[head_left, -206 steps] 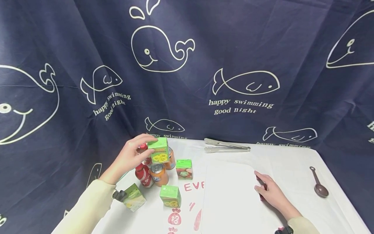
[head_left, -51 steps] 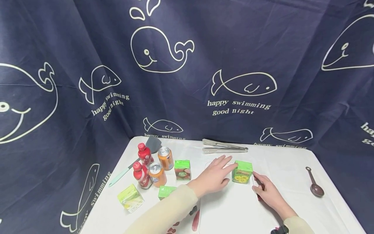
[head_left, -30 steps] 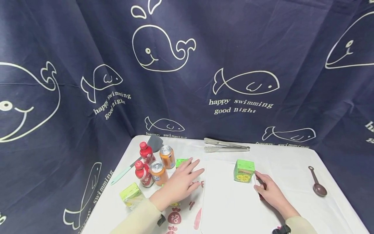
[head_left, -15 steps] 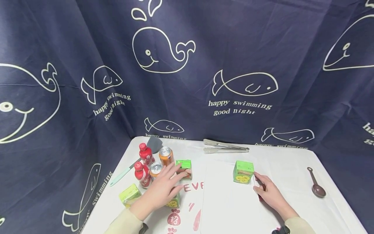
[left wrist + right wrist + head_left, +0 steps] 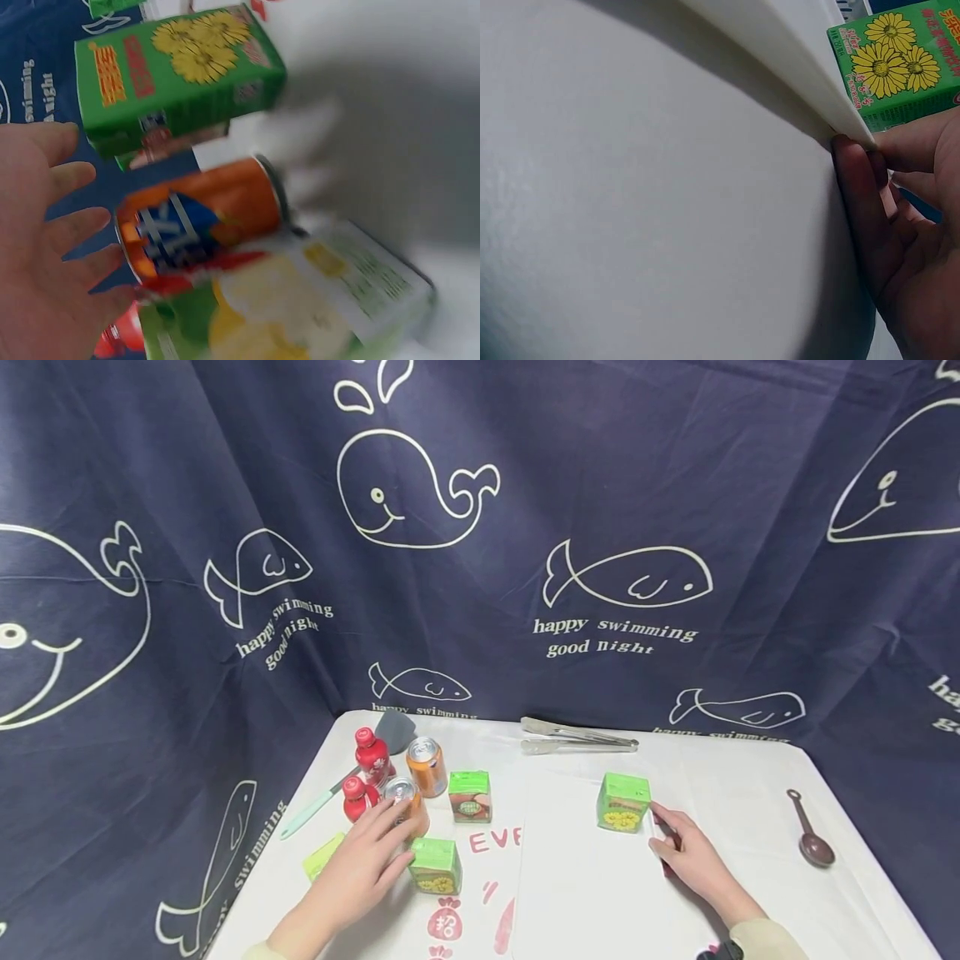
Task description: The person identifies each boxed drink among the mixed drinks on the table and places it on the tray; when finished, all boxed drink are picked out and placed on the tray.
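Fingers of the left hand spread apart, gripping nothing; head view has them over part of the near orange can, beside the front green carton. Contact with either: cannot tell. Both stand toward the left edge of the desk, red bottles beyond the hand, a yellow-green carton partly hidden by it. Right hand: thumb and fingers pinching the right edge of the white board, whose near end runs out of the head view. Second green carton upright on the board, close to its far right corner, just beside the pinching fingers. Handling, by judgement: cartons likely fairly light, card walls that dent under a hard squeeze; best taken across two opposite sides at mid-height, near the stiffer upright edges. Can reads as smooth thin metal, heavier if full, fill not visible; wants fingers wrapped round the waist, thumb opposed, as it could slip from fingertips alone. Board looks flat and fairly stiff, its face offering little purchase, so the edge is the place to hold; a tilt there could topple the carton.
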The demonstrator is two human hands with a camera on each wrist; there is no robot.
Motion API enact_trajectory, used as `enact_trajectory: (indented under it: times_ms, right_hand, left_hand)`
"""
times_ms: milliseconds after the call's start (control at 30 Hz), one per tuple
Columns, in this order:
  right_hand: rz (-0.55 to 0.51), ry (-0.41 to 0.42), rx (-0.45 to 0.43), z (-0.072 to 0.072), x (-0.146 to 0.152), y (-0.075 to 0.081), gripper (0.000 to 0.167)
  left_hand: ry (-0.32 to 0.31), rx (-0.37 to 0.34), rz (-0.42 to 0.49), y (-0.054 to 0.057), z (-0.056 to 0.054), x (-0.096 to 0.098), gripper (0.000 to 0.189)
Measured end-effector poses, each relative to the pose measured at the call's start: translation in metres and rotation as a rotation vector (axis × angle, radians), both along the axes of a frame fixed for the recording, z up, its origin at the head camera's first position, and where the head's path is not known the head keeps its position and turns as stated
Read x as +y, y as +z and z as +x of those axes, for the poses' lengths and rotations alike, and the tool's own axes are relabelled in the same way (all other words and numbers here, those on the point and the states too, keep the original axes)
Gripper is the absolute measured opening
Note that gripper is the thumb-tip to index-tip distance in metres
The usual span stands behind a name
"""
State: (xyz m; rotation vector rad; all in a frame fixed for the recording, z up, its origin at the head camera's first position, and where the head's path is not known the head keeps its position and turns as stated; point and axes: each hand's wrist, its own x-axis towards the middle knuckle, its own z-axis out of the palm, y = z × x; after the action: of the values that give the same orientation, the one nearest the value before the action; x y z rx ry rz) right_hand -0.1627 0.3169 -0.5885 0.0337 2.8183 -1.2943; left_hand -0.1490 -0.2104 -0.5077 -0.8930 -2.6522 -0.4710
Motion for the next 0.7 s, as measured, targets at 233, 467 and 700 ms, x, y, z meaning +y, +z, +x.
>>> enact_trajectory:
  times_ms: [233, 467, 700]
  right_hand:
    - [-0.005, -0.002, -0.01, 0.0, 0.0, 0.0, 0.066]
    - [0.028, 0.004, -0.001, -0.001, 0.001, 0.0, 0.065]
    - [0.029, 0.003, -0.003, 0.0, -0.001, 0.0, 0.065]
  left_hand:
    - [0.057, 0.049, 0.023, -0.005, 0.015, -0.03, 0.051]
    - [0.116, 0.069, 0.046, -0.011, 0.025, -0.058, 0.051]
    - [0.195, 0.075, 0.067, -0.021, 0.031, -0.083, 0.056]
